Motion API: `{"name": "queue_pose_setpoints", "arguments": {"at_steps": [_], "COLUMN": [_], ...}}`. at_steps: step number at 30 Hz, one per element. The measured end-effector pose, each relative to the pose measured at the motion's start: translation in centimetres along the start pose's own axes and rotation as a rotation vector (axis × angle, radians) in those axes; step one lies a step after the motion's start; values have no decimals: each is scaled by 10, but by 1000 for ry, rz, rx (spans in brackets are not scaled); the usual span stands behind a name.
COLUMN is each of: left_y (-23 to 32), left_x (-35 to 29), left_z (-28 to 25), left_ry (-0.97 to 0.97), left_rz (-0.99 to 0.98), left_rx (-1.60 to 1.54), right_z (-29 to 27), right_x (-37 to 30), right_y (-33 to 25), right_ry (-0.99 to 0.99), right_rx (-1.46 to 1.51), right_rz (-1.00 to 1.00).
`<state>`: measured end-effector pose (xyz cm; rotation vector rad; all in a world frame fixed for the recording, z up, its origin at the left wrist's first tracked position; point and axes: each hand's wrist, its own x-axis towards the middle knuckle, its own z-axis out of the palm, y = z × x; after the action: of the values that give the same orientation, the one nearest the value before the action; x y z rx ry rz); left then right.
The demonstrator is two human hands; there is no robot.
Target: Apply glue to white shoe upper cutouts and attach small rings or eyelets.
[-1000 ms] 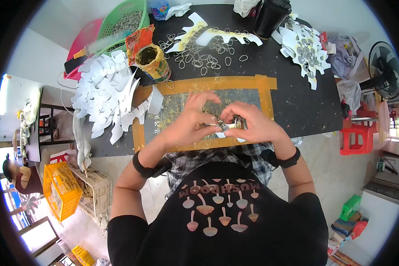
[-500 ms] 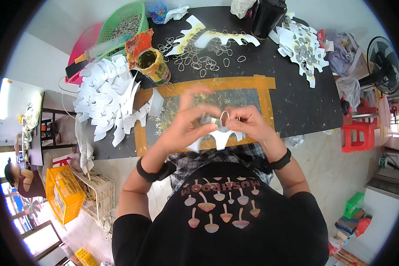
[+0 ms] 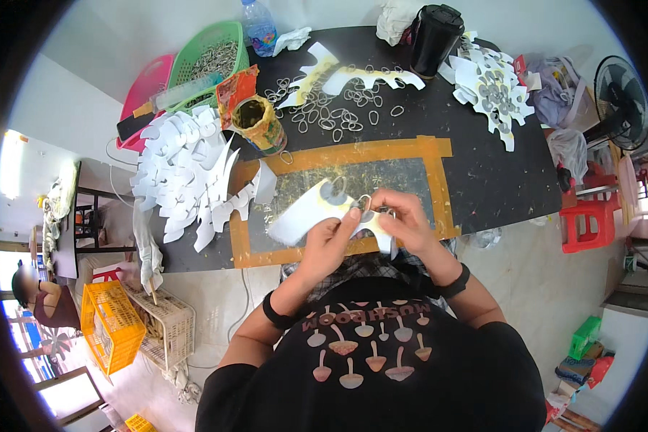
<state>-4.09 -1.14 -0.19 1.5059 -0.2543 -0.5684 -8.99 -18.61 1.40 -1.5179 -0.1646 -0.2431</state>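
Note:
Between my two hands is a white, curved cut-out piece (image 3: pixel 299 218) with grey rounded tabs and yellowish edges. One oval metal ring (image 3: pixel 339 186) stands up from the tab nearest its broad left end. My left hand (image 3: pixel 325 246) pinches the middle of the piece with thumb and fingers, close to another metal ring (image 3: pixel 366 202). On the right part, my right hand (image 3: pixel 406 220) is closed on the piece beside that ring; its fingertips are partly hidden. Both hands are above the near edge of the taped work area (image 3: pixel 432 194).
Loose oval rings (image 3: pixel 331 115) and two yellow-edged white pieces (image 3: pixel 374 78) lie at the back. A pile of white pieces (image 3: pixel 183 173) and a glue-smeared pot (image 3: pixel 266 135) stand left, behind them a green basket (image 3: pixel 230 36). A black tumbler (image 3: pixel 435 43) and ringed pieces (image 3: pixel 493 93) are right.
My left hand has moved down and right and now pinches the piece, its raised fingers lowered. The piece's broad left end and ringed tab have come into sight. The view has shifted slightly.

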Motion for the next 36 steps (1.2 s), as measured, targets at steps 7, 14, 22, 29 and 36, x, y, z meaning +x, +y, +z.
{"name": "queue_pose_setpoints", "arguments": {"at_steps": [7, 14, 22, 29, 36], "left_y": [14, 21, -17, -2, -4], "left_x": [7, -7, 15, 16, 8], "left_z": [-24, -19, -32, -13, -10], "left_ry": [-261, -326, -314, -229, -70], "left_rz": [-25, -142, 6, -15, 22], "left_rx": [179, 74, -170, -515, -297], "right_z": [0, 8, -4, 0, 2], "right_x": [14, 7, 5, 0, -12], "right_y": [-20, -16, -2, 0, 4], "right_ry": [-3, -70, -89, 62, 171], "right_rx": [-238, 218, 311, 126, 133], "right_rz": [32, 346, 369, 317, 315]}}
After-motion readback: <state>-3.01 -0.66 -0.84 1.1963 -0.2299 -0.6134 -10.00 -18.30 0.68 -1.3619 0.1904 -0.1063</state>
